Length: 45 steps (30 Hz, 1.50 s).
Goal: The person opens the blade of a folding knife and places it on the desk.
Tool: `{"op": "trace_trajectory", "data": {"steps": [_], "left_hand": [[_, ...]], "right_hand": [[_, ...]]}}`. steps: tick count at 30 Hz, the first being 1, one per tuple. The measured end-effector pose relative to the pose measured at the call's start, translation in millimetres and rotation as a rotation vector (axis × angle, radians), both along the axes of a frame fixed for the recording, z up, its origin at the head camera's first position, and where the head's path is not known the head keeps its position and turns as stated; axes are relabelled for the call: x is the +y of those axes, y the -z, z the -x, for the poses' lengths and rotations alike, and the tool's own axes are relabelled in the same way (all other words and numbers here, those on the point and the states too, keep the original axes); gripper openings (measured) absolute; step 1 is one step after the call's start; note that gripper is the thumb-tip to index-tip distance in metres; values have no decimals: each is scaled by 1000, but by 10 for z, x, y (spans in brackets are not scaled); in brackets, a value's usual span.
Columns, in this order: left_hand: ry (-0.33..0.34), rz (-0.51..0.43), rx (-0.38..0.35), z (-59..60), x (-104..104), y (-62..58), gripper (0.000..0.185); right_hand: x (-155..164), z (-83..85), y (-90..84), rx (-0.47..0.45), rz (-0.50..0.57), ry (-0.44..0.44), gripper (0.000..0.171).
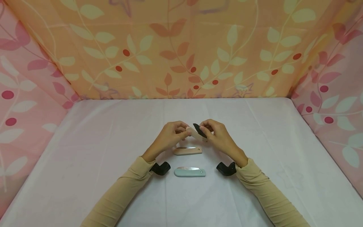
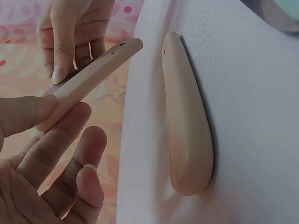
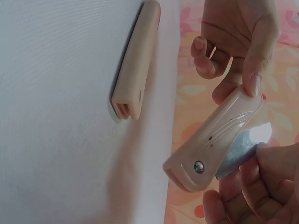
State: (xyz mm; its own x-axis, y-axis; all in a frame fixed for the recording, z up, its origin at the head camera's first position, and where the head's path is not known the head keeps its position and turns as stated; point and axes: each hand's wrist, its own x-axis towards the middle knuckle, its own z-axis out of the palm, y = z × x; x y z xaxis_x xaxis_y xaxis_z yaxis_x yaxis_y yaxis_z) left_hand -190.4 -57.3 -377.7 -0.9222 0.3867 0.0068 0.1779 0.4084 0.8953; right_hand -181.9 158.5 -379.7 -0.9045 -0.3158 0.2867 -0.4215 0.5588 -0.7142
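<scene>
Over the white table, my left hand (image 1: 172, 135) pinches the end of a cream folding knife (image 3: 205, 144) between thumb and fingers. My right hand (image 1: 219, 135) pinches the knife's blade (image 3: 245, 148), which stands partly swung out from the handle. In the right wrist view a round metal pivot shows near the handle's other end. Just in front of both hands, a peach folding knife (image 1: 187, 151) lies on the cloth, its blade folded with a strip of metal showing. Nearer to me lies a mint-green folding knife (image 1: 190, 172), also folded.
A white cloth (image 1: 119, 189) covers the table. Patterned fabric walls (image 1: 181, 50) enclose it at the back and both sides. A black wrist-worn device (image 1: 161, 169) sits at the left cuff, and another black device (image 1: 226, 169) at the right cuff.
</scene>
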Motion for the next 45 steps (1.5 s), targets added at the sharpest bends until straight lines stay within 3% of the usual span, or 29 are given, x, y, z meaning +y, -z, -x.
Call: {"op": "trace_trajectory", "data": {"steps": [10,34,45], "left_hand": [[13,8,-13,-10,11,4,26],[128,13,-18,-26,-17,-21,19],[136,40,56,-24,-29,-39,23]], "right_hand": [[5,-12,-23,-46,41,-11,20],[-57,-80,-76,3,11,-51,15],[-33,-60,-93,36,7,-23,16]]}}
